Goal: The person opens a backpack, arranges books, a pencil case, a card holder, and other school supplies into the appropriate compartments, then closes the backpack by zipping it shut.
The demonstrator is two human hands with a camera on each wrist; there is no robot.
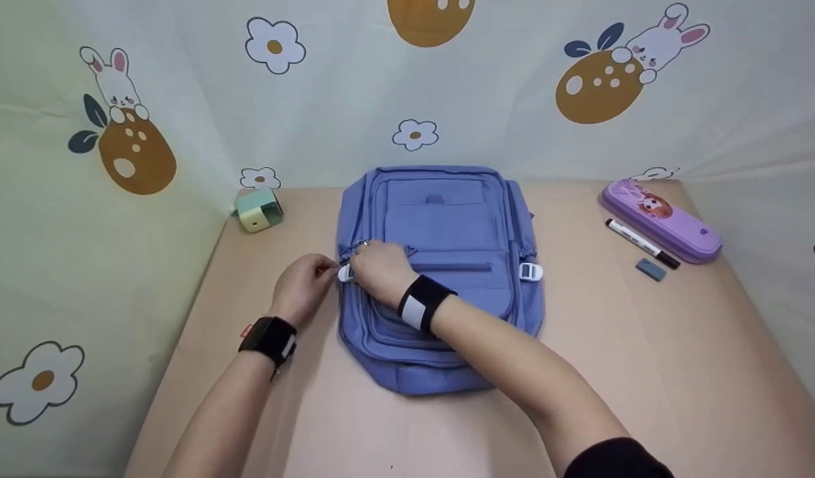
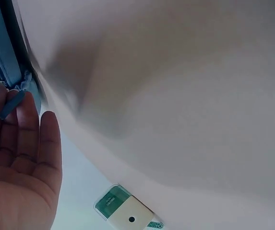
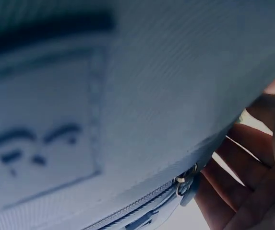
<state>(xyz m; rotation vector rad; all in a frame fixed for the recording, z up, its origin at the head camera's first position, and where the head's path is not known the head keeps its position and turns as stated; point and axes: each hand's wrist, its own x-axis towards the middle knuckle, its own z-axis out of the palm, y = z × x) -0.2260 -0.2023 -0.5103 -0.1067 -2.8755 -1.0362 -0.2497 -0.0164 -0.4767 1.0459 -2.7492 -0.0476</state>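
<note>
A blue backpack (image 1: 440, 232) lies flat on the table, front side up. At its left edge, beside a white buckle (image 1: 345, 273), my left hand (image 1: 302, 287) pinches a narrow blue tab (image 2: 12, 104) between thumb and fingers. My right hand (image 1: 384, 271) reaches across the front and grips the bag's left edge by that same buckle, its fingertips partly hidden. A metal zipper pull (image 3: 181, 181) hangs close to the fingers in the right wrist view. The matching white buckle (image 1: 531, 272) sits at the bag's right side.
A green and cream pencil sharpener (image 1: 260, 210) stands at the back left of the table (image 1: 646, 372). On the right lie a purple pencil case (image 1: 663, 219), a white marker (image 1: 641, 243) and a small blue-grey eraser (image 1: 651, 269). Printed curtains (image 1: 341, 99) enclose the back and sides.
</note>
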